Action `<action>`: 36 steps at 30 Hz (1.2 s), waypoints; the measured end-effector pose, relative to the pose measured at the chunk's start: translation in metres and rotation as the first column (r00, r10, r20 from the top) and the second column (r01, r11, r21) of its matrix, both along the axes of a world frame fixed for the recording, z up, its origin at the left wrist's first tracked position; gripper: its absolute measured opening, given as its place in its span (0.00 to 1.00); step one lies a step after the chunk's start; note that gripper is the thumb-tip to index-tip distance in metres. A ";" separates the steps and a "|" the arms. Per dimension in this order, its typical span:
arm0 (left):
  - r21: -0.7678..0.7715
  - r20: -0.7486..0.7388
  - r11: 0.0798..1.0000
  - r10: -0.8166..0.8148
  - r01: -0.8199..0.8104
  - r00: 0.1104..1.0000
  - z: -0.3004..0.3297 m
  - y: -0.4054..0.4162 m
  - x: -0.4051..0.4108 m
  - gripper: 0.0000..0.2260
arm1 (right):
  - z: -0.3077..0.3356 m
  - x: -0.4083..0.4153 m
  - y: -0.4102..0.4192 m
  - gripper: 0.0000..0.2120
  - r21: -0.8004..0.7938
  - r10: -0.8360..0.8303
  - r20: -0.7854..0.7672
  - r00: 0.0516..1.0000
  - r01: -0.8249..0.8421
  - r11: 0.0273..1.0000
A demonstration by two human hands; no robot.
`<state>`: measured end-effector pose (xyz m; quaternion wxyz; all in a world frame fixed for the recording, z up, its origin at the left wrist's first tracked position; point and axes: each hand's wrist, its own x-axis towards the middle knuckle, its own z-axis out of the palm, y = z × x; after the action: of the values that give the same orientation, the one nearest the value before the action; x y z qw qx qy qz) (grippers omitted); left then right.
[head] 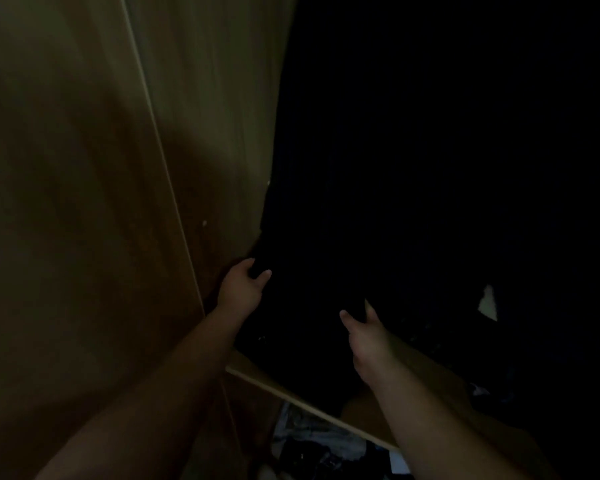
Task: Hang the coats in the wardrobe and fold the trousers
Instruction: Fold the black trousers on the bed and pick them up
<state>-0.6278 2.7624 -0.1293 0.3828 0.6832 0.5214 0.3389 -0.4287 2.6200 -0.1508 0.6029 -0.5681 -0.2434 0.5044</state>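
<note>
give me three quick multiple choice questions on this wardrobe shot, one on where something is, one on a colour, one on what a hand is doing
1. Where is the wooden panel relative to the dark garment?
A. to its left
B. to its right
C. lying on top of it

2. What colour is the garment both hands are on?
A. white
B. black or very dark
C. bright red

3. What is the left hand doing?
A. hanging idle at the person's side
B. pressing flat on the wooden panel
C. gripping the edge of the dark garment

Answers:
1. A, the wooden panel fills the left of the view and the dark garment hangs to its right.
2. B, the cloth reads as near black in this dim light.
3. C, the left hand has its fingers curled round the garment's edge, while the right hand holds the cloth lower down.
</note>
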 end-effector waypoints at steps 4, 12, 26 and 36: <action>0.270 -0.397 0.956 0.223 -0.119 0.890 -0.026 0.000 0.018 0.27 | -0.007 0.004 0.016 0.36 -0.044 -0.008 0.543 0.840 0.038 0.998; 0.265 -0.733 0.887 -0.069 0.378 0.677 -0.032 0.006 0.050 0.27 | -0.024 -0.007 0.026 0.31 -0.071 0.066 0.996 -0.063 -0.076 0.995; 0.019 -0.727 0.928 -0.244 0.373 0.642 -0.055 0.046 0.066 0.28 | -0.062 0.004 0.060 0.43 -0.265 0.256 0.951 0.174 0.028 0.964; 0.305 -0.670 0.844 -0.139 0.441 0.730 -0.011 -0.046 0.052 0.27 | -0.013 -0.001 -0.035 0.29 -0.068 0.065 0.980 0.189 0.010 0.998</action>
<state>-0.5761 2.7167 -0.1405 0.0711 0.8991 0.4095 0.1370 -0.4296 2.5853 -0.1642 0.2841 -0.7721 -0.5667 0.0449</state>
